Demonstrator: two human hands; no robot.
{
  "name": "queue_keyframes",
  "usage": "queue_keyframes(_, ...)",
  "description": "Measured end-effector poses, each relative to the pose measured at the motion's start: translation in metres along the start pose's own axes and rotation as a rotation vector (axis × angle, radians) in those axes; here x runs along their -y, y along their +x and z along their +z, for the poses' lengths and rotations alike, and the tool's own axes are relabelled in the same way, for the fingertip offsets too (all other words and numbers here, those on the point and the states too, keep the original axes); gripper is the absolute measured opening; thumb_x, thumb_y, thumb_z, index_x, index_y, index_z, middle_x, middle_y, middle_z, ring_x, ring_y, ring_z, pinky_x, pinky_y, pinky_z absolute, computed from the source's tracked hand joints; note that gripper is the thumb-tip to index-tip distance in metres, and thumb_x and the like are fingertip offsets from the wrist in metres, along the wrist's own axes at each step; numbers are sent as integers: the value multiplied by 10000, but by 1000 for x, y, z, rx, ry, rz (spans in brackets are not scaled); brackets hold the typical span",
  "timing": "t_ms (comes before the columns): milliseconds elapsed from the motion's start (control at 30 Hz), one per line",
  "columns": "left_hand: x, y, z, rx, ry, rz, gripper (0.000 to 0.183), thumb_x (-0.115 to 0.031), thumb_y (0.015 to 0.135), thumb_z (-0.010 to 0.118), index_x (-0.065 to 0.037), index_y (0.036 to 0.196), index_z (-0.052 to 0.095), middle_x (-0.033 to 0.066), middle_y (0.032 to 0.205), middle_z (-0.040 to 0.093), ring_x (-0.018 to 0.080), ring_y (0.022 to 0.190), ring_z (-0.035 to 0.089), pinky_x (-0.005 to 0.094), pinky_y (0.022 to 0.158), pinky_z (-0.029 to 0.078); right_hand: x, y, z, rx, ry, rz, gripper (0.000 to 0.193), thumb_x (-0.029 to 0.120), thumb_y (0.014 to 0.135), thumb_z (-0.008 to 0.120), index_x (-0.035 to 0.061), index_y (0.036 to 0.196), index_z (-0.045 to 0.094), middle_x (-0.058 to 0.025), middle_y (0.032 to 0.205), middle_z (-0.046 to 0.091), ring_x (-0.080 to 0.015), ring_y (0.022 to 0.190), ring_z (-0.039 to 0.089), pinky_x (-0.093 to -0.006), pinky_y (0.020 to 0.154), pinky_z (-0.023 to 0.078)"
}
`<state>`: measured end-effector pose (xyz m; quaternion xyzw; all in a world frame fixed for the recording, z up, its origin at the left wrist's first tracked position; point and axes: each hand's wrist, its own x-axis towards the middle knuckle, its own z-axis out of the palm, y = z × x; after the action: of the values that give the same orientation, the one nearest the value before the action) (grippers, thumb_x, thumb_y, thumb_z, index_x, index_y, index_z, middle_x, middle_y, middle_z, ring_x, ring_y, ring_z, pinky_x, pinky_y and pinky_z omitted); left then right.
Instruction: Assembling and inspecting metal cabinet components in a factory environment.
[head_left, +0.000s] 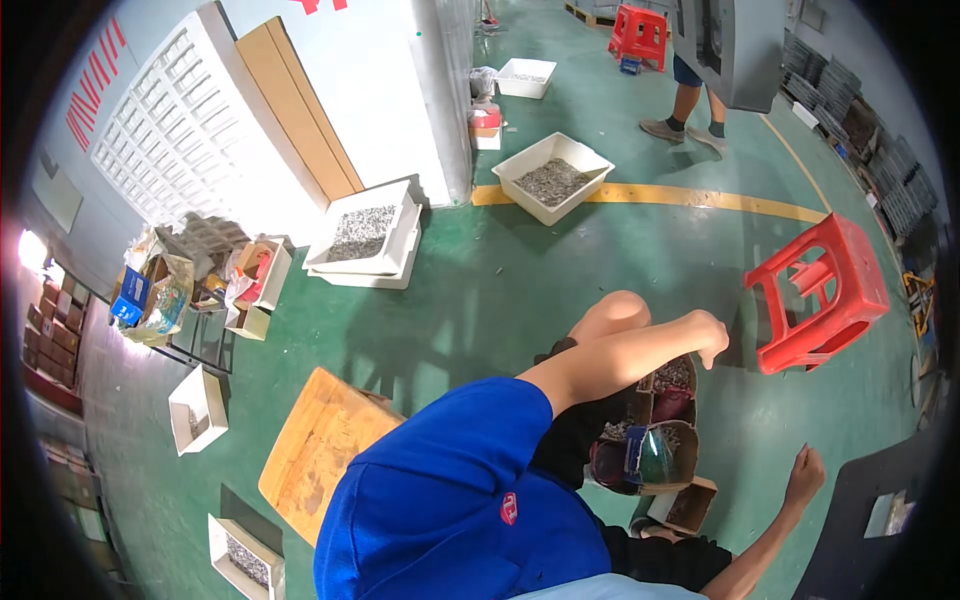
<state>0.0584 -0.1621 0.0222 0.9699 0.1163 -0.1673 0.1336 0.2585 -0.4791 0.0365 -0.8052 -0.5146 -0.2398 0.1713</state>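
My left hand reaches out to the right at the end of a bare arm, above the far edge of a group of small boxes. Its fingers bend downward and close together; whatever they may hold is hidden. The cardboard box below it stands with others holding small grey metal pieces and clear plastic bags. Lower and further right, my right hand is curled into a loose fist over the green floor, apart from the boxes. Nothing can be made out inside it.
A red plastic stool stands at the right. Ahead are a white tub and stacked white trays with small metal pieces. A wooden stool is at my left. Beyond, a person's legs show beside a grey machine.
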Motion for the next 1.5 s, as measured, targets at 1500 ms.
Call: queue_keyframes(1500, -2, -9, 2, -6, -47, 4, 379, -336, 688, 689, -70, 957, 672, 109, 1018, 632, 271, 939, 598, 394, 756, 498, 10, 3, -10, 54, 2, 121, 346, 183, 886, 489, -12, 631, 360, -176, 581, 343, -303, 506, 323, -383, 489, 297)
